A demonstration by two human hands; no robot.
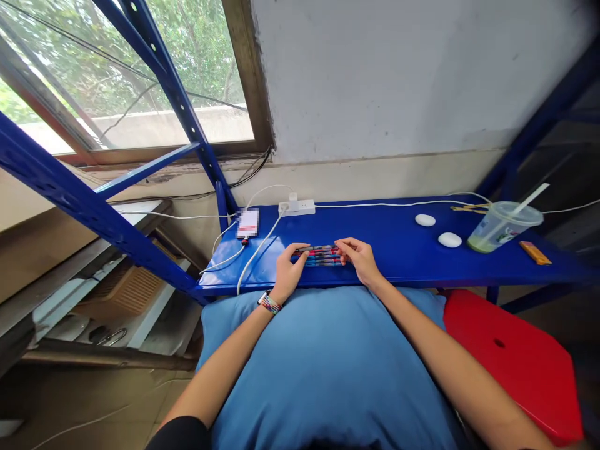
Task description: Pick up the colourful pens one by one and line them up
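Note:
Several pens (323,257) with grey, red and blue barrels lie side by side in a row near the front edge of the blue shelf table. My left hand (289,270) is closed round their left ends, thumb in front and forefinger behind. A patterned woven watch band (270,304) circles that wrist. At the right ends, my right hand (360,259) pinches the pens, its fingertips at the grey one farthest back. The fingers partly hide both ends of the row.
A white power strip (300,207) with cables and a phone (247,223) lie at the back left. Two white egg-shaped things (425,220), a plastic cup (501,228) with a straw and an orange packet (535,253) are at right. A blue pillow (337,356) and red stool (510,356) stand in front.

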